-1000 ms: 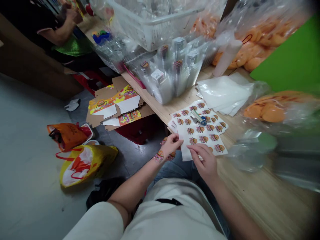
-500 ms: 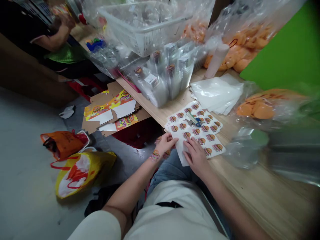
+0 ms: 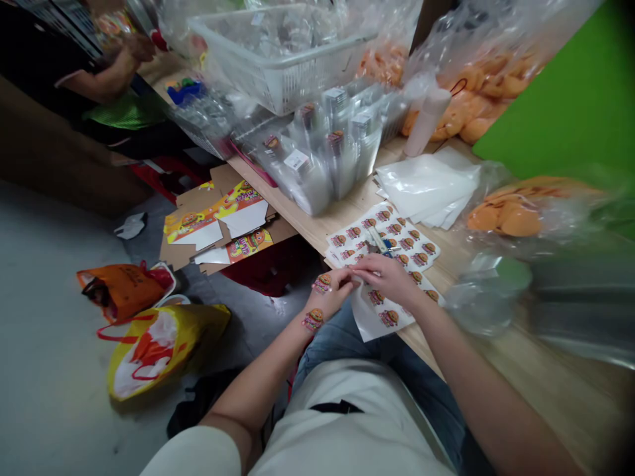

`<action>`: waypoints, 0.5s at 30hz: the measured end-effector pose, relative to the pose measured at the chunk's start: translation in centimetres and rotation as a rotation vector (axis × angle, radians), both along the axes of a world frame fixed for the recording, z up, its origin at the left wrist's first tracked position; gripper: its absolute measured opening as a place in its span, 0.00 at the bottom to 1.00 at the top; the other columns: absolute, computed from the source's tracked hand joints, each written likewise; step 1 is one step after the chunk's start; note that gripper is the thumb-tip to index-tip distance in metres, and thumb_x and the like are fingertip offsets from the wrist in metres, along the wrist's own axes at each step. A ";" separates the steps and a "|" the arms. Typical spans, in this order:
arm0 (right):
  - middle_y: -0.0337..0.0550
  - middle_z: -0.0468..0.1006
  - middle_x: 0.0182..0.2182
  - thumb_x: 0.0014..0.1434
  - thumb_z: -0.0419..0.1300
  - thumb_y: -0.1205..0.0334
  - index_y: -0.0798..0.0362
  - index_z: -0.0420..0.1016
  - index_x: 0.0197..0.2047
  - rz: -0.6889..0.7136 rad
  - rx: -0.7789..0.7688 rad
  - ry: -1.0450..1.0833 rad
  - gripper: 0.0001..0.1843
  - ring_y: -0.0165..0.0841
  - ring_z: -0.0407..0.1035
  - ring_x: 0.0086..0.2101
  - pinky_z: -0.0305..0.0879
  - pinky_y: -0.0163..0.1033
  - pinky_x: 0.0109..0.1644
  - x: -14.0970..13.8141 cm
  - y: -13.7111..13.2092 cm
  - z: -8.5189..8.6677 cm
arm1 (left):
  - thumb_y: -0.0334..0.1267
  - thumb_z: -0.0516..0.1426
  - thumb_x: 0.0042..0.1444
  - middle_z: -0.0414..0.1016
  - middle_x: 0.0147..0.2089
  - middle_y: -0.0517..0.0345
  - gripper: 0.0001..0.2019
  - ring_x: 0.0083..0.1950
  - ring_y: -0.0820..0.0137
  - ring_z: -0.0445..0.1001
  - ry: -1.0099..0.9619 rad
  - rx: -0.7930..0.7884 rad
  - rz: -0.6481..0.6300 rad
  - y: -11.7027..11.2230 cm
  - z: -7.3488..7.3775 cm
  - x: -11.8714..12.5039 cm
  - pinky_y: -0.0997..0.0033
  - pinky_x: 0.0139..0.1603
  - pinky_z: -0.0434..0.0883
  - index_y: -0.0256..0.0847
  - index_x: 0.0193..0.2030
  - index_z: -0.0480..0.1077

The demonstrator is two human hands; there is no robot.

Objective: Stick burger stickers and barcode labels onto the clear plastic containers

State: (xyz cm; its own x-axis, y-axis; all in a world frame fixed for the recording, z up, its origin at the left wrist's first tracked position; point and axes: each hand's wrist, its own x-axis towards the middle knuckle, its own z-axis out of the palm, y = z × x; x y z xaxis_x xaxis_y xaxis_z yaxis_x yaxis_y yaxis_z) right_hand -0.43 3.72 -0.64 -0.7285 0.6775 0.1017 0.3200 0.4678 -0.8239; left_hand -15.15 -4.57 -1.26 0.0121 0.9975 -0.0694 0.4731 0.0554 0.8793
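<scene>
A white sheet of burger stickers (image 3: 389, 318) lies at the table's front edge, its lower left part bare and hanging over. My left hand (image 3: 336, 291) pinches the sheet's upper left corner between thumb and fingers. Burger stickers cling to the back of that hand (image 3: 322, 283) and to the wrist (image 3: 313, 320). Reaching across the sheet, my right hand (image 3: 389, 276) has its fingers closed, their tips meeting the left fingertips. Whatever lies between the right fingertips is too small to make out. Behind the hands, a bunch of keys (image 3: 387, 246) rests on more sticker sheets (image 3: 354, 233).
Packed clear bags (image 3: 317, 165) and a white basket (image 3: 280, 73) stand at the back. White plastic bags (image 3: 426, 182), a bottle (image 3: 427, 122) and bagged orange pieces (image 3: 506, 218) are to the right. Printed cartons (image 3: 218, 225) sit left; shopping bags (image 3: 163, 350) are on the floor. Another person (image 3: 109, 79) sits far left.
My right hand has moved left off the sheet to meet my left fingertips. My left hand has turned, showing the stickers on its back. The sheet has shifted slightly toward me.
</scene>
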 end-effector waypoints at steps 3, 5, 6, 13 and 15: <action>0.38 0.75 0.27 0.56 0.55 0.55 0.51 0.77 0.32 -0.078 -0.180 0.007 0.12 0.30 0.69 0.29 0.65 0.37 0.34 0.7 0.9 0.0 | 0.36 0.54 0.54 0.72 0.32 0.59 0.06 0.34 0.72 0.69 -0.022 -0.010 -0.005 -0.1 -0.5 0.2 0.75 0.36 0.65 0.39 0.35 0.70; 0.39 0.76 0.27 0.56 0.54 0.53 0.53 0.76 0.33 -0.189 -0.198 0.020 0.14 0.31 0.69 0.29 0.65 0.37 0.33 1.1 1.2 0.1 | 0.37 0.54 0.54 0.71 0.33 0.60 0.07 0.34 0.72 0.69 -0.063 -0.008 0.006 -0.3 -1.1 0.3 0.75 0.35 0.65 0.39 0.38 0.69; 0.41 0.76 0.29 0.58 0.52 0.52 0.54 0.76 0.35 -0.263 -0.181 0.036 0.16 0.32 0.69 0.30 0.65 0.38 0.34 1.2 1.1 0.3 | 0.37 0.54 0.54 0.71 0.33 0.60 0.07 0.34 0.72 0.68 -0.072 -0.005 0.023 -0.4 -1.4 0.3 0.76 0.35 0.65 0.39 0.38 0.69; 0.48 0.75 0.38 0.60 0.51 0.59 0.50 0.72 0.46 -0.555 0.406 0.102 0.14 0.37 0.67 0.40 0.64 0.47 0.47 0.0 -2.5 2.1 | 0.39 0.55 0.52 0.69 0.31 0.62 0.26 0.31 0.73 0.68 -0.153 -0.052 0.092 -1.0 -2.4 0.6 0.74 0.35 0.68 0.40 0.58 0.55; 0.47 0.75 0.38 0.59 0.53 0.63 0.47 0.73 0.46 -0.321 0.567 0.013 0.13 0.38 0.67 0.41 0.63 0.47 0.49 -0.9 -3.9 1.8 | 0.38 0.54 0.54 0.71 0.35 0.58 0.28 0.36 0.71 0.71 -0.170 0.000 0.050 -1.0 -1.7 0.7 0.70 0.44 0.69 0.40 0.61 0.52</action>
State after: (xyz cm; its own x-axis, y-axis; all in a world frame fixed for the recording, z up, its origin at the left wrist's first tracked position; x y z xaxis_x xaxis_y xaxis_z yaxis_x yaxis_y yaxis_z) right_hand -1.37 -0.14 1.20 -0.4954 0.6997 0.5148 0.5077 0.7141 -0.4821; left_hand -14.47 -5.59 -2.95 -0.0262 0.9971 -0.0709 0.3138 0.0756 0.9465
